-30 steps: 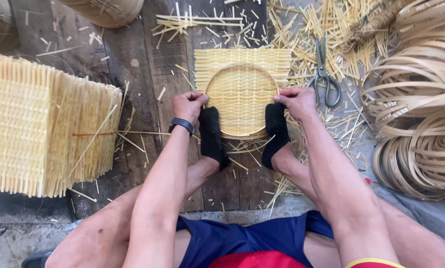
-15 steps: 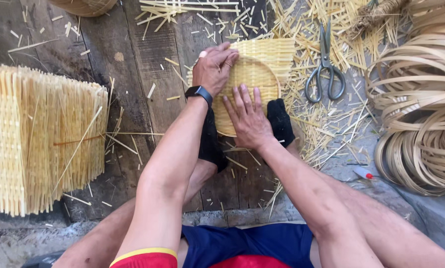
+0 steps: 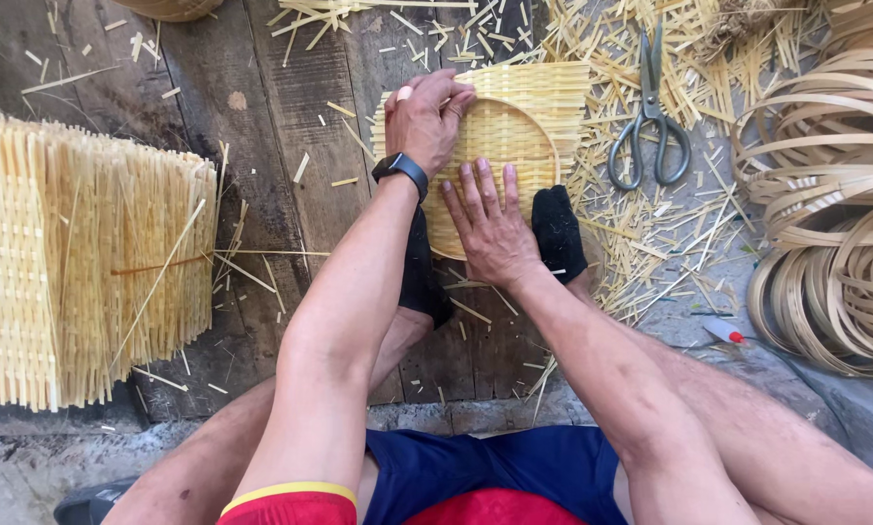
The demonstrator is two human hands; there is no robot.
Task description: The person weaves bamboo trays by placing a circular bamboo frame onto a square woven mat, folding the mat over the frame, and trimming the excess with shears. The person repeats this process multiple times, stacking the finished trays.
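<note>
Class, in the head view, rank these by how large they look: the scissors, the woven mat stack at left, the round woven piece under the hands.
1. woven mat stack
2. round woven piece, partly hidden by hands
3. scissors
</note>
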